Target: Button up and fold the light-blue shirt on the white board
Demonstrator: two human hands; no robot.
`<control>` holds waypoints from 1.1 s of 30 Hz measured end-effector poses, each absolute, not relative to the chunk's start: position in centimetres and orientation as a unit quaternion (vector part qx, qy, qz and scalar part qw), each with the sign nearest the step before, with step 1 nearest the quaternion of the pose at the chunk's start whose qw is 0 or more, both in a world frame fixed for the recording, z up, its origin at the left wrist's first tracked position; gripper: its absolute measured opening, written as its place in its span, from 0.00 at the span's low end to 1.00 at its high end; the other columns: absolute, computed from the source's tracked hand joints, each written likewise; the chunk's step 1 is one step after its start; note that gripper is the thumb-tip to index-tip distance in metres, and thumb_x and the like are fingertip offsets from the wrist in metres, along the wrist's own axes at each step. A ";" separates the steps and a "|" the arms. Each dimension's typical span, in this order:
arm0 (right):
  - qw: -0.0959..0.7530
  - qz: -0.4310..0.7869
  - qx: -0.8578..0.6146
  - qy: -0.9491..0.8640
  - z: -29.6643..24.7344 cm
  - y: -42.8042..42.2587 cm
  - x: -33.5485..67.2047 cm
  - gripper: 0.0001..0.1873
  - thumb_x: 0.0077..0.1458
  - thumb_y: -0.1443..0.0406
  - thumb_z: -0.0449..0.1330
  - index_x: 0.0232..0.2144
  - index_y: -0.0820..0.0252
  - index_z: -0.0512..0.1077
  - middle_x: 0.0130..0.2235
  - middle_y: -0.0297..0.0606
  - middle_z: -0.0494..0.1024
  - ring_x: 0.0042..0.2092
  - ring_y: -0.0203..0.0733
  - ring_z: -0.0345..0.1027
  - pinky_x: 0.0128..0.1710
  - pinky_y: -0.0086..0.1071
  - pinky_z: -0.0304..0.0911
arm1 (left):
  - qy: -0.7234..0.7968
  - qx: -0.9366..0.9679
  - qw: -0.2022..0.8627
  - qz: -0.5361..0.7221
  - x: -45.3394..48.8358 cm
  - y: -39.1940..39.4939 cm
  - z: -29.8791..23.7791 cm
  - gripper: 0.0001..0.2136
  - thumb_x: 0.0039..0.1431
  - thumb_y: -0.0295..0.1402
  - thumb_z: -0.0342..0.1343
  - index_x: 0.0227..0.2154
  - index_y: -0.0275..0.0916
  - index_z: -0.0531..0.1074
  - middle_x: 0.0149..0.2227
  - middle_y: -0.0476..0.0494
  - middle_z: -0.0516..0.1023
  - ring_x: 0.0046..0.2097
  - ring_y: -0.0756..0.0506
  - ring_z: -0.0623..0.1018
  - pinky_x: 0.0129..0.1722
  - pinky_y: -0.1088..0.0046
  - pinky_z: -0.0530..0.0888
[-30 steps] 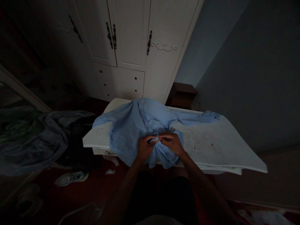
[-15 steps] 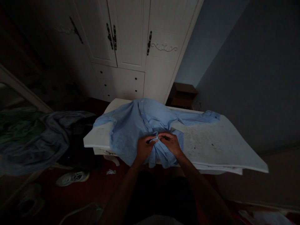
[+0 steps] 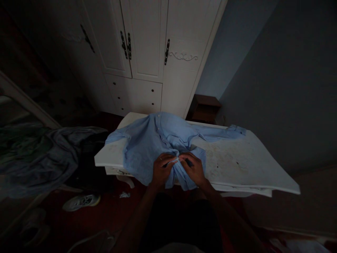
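Observation:
A light blue button-up shirt (image 3: 147, 140) lies spread on a white table (image 3: 244, 165), collar towards the wardrobe, one sleeve stretched out to the right. My left hand (image 3: 160, 170) and my right hand (image 3: 193, 168) meet at the shirt's front placket near its lower end. Both pinch the fabric there, fingertips almost touching. The hem of the shirt hangs over the table's near edge.
A white wardrobe (image 3: 147, 52) with dark handles and drawers stands behind the table. A brown wooden stand (image 3: 204, 107) sits in the corner. Dark clothes (image 3: 44, 154) pile up at the left. A white shoe (image 3: 80, 202) lies on the red floor.
Both hands have slipped a little lower along the shirt front, towards me, still pinching the placket together. The shirt otherwise lies as before.

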State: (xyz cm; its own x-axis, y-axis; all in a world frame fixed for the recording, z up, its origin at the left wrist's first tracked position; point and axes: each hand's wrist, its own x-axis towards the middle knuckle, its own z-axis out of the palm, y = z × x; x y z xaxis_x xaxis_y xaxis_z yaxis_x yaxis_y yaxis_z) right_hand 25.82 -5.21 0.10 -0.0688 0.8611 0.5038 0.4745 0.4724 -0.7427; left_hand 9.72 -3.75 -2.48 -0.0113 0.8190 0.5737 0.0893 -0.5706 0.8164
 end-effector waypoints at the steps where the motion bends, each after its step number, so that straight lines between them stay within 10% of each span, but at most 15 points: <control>1: 0.494 0.215 -0.481 -0.692 0.0 -5.3 25.7 0.06 0.58 0.63 0.58 0.34 0.55 0.76 0.34 0.36 0.78 0.38 0.40 0.72 0.42 0.33 0.67 | 0.350 0.636 0.313 0.612 9.6 -3.8 -2.4 0.04 0.56 0.33 0.62 0.33 0.44 0.81 0.34 0.46 0.83 0.39 0.46 0.80 0.43 0.65 0.77; 13: 0.536 0.459 -0.512 -0.490 -0.7 -4.3 24.3 0.12 0.47 0.56 0.63 0.30 0.58 0.75 0.29 0.35 0.78 0.32 0.40 0.69 0.34 0.31 0.65 | 0.348 0.567 0.433 0.608 8.5 -3.4 -1.6 0.10 0.51 0.43 0.64 0.28 0.41 0.80 0.34 0.42 0.81 0.40 0.44 0.79 0.44 0.64 0.76; 24: 0.482 0.415 -0.492 -0.595 1.2 -5.5 29.9 0.12 0.51 0.55 0.63 0.31 0.57 0.74 0.28 0.34 0.75 0.30 0.38 0.67 0.31 0.30 0.62 | 0.407 0.520 0.482 0.576 5.7 -4.8 -1.1 0.12 0.56 0.42 0.59 0.35 0.38 0.73 0.34 0.44 0.80 0.38 0.46 0.79 0.42 0.70 0.74; 33: 0.380 0.290 -0.443 -0.759 3.6 -6.1 29.2 0.15 0.54 0.68 0.57 0.44 0.54 0.74 0.43 0.40 0.76 0.45 0.44 0.71 0.45 0.39 0.66 | 0.511 0.697 0.233 0.446 6.2 -5.3 0.6 0.11 0.59 0.41 0.55 0.41 0.40 0.72 0.40 0.42 0.78 0.40 0.44 0.77 0.43 0.66 0.73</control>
State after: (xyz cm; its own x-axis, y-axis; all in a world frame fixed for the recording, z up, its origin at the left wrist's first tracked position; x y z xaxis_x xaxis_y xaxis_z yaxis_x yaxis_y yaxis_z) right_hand 29.23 -6.12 3.60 -0.3194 0.8921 0.3197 0.4508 0.4398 -0.7767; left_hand 6.15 -5.31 0.56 0.0789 0.9203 0.3833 0.5048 -0.3684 0.7807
